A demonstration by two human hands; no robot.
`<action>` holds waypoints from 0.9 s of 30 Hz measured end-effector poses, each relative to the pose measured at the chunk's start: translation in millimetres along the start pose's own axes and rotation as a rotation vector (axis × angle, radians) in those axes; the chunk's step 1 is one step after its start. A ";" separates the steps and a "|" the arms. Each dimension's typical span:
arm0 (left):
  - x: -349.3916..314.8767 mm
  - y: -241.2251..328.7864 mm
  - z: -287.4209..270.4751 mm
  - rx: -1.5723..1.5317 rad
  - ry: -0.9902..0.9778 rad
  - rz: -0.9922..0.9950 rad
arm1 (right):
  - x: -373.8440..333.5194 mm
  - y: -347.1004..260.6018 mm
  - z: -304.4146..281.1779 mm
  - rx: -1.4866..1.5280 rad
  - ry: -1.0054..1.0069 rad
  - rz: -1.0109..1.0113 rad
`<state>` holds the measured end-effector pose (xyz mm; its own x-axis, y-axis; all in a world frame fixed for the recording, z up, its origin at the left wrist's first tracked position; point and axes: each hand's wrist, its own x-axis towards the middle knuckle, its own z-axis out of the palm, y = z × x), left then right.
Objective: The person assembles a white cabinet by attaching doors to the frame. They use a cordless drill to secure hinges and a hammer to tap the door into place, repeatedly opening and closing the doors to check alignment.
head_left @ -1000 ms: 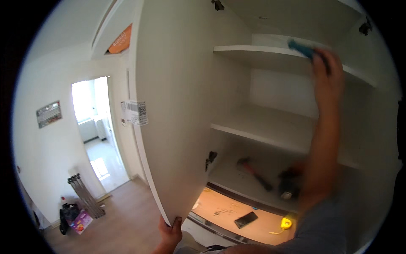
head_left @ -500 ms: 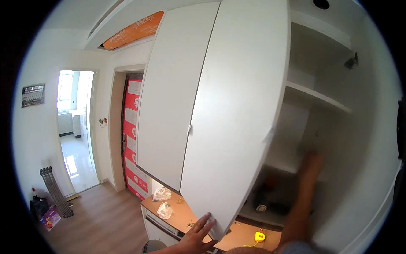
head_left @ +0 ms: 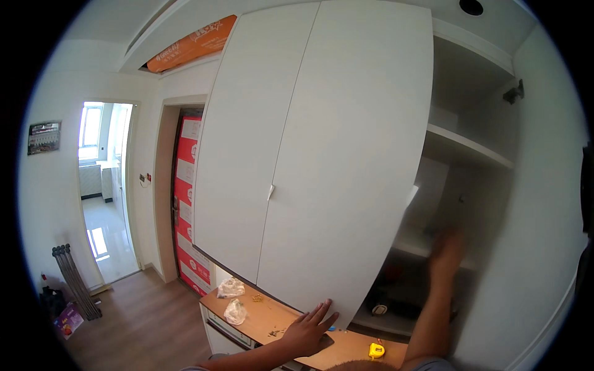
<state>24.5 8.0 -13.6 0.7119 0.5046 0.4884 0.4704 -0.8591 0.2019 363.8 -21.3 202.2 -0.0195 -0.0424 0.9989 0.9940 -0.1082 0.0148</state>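
My left hand (head_left: 311,329) lies against the lower edge of a white cabinet door (head_left: 352,154), its fingers spread. This door stands slightly ajar beside a second white door (head_left: 257,136). To the right, my right hand (head_left: 448,247) reaches into the cabinet's unfronted section, near the edge of a lower shelf (head_left: 411,248). Motion smears its fingers, so I cannot make out anything in them. Below that shelf sits a dark object with a pale round end (head_left: 379,309), mostly in shadow.
A brown countertop (head_left: 272,303) below bears clear plastic bags (head_left: 235,311), small loose bits and a yellow tape measure (head_left: 376,351). A hinge (head_left: 513,93) juts from the cabinet's right wall. Farther left are a red-and-white covered door (head_left: 187,204) and a folded dark rack (head_left: 75,281).
The cabinet door has swung closer to its frame, with my left hand on its lower edge moving right. My right hand has shifted slightly left and down inside the cabinet.
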 end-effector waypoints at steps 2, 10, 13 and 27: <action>6.9 -1.2 1.4 0.000 -0.019 -0.010 | 0.9 0.5 -1.2 0.006 -0.022 0.017; 12.8 -1.5 6.2 0.095 -0.020 -0.045 | 1.1 -0.6 -0.7 -0.006 -0.047 0.004; 11.6 -4.0 14.8 0.127 0.001 -0.012 | -1.0 1.3 -0.1 -0.011 -0.048 0.042; -181.4 -109.6 104.4 -0.572 -0.091 -0.829 | -5.7 1.4 -4.7 -0.070 -0.108 0.045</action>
<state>-101.7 19.6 -213.0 0.3224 0.9451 -0.0526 0.5312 -0.1347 0.8365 364.8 -25.9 196.4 0.0409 0.0582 0.9975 0.9837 -0.1776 -0.0299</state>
